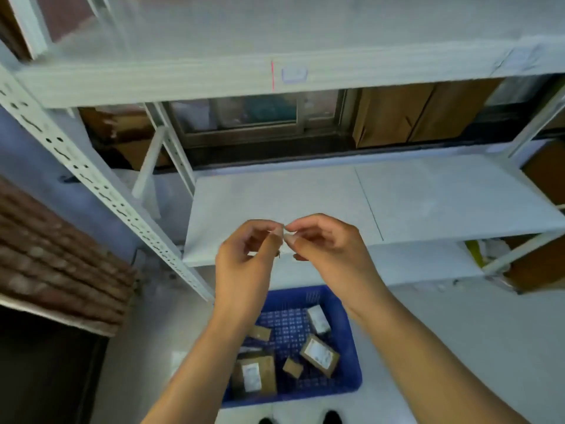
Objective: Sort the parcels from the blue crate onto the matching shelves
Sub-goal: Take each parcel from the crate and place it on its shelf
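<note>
Hands raised, no parcel held.
Left hand [244, 264] & right hand [324, 249]: fingertips pinched together, item btwn unclear. Parcels [319, 354] left in blue crate [348, 384]; labels best read before shelf [336, 197] is picked.

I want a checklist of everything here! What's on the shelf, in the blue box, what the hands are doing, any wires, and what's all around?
Surface: white shelf at hand height, nothing seen on it.
Job's things: blue crate on the floor below, holding several brown parcels; one labelled parcel on the right, another on the left.
Clutter: nothing seen.
Hands: left hand and right hand raised over the shelf edge, fingertips pinched together around something tiny; too small to tell what.
Cables: nothing seen.
Surroundings: upper shelf with a small label and a red mark; cardboard boxes behind; window behind; shoes at the bottom.
</note>
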### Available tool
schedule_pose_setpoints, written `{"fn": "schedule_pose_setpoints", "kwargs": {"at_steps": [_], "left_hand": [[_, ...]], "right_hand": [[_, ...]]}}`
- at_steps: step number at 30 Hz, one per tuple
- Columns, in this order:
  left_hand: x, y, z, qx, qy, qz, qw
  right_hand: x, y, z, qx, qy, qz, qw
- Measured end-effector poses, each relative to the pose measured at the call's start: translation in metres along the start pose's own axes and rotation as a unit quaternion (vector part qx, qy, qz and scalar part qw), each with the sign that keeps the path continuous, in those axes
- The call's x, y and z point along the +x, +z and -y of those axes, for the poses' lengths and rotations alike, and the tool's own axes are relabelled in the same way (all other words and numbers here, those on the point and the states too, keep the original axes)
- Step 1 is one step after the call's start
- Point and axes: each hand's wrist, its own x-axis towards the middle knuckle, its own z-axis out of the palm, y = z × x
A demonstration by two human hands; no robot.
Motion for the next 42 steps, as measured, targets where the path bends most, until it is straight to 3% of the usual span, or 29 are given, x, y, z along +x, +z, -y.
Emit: {"fn": "schedule_pose_setpoints", "kwargs": {"at_steps": [14, 25, 35, 39, 42], "left_hand": [[-0.045, 0.005, 0.277, -0.001, -0.217, -0.071, 0.974], [-0.078, 0.013, 0.564, 0.052, -0.406, -0.132, 0.903], [-0.063, 0.007, 0.778, 0.089, -0.528, -0.059, 0.842], [-0.058, -0.008, 0.827, 0.182, -0.522, -0.067, 0.830], [-0.053, -0.022, 0.855, 0.246, -0.558, -0.067, 0.789]], "right_hand": [[0.003, 0.072, -0.283, -0.074, 0.186, 0.092, 0.976], [0.022, 0.156, -0.552, -0.167, 0.335, 0.183, 0.909], [0.043, 0.217, -0.765, -0.166, 0.396, 0.162, 0.889], [0.043, 0.241, -0.825, -0.212, 0.406, 0.127, 0.880], [0.042, 0.249, -0.859, -0.238, 0.426, 0.097, 0.867]]}}
